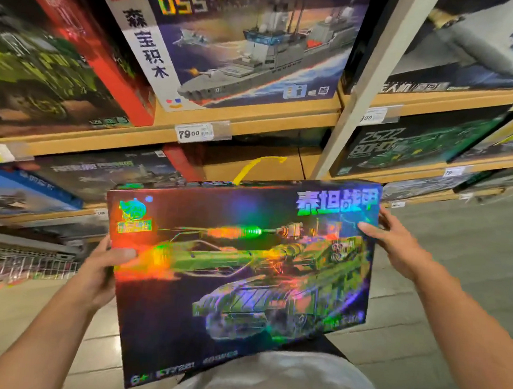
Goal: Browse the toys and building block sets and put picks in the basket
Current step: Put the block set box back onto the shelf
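Note:
I hold a large flat building-block box in front of me, its holographic front showing a green tank and a yellow carry handle on top. My left hand grips its left edge, thumb on the front. At the upper right corner my right hand clamps the box, thumb across the front. The box is tilted slightly, with its front facing me. No basket is in view.
Wooden shelves hold more block sets: a 055 warship box above, a green vehicle box to the left, dark boxes to the right. A 79.00 price tag hangs on the shelf edge. A wire rack stands low left over tiled floor.

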